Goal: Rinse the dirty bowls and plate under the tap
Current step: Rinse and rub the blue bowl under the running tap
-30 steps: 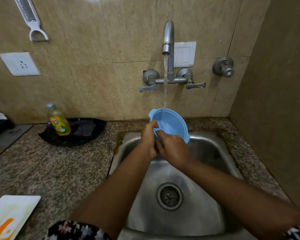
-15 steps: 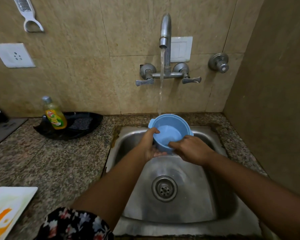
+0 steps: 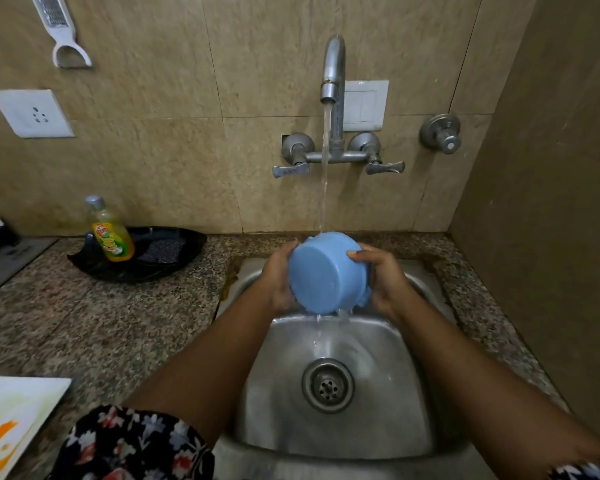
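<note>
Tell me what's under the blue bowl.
Below the tipped blue bowl, water spills from its lower rim into the steel sink; the drain sits nearer. The bowl's inside faces away, unseen.

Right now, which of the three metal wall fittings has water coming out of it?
The tall curved spout in the middle; its stream falls onto the blue bowl. The two lever handles and the round valve run nothing.

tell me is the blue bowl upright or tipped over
Tipped over: the blue bowl shows its flat base to the camera, and water pours from its lower rim.
</note>
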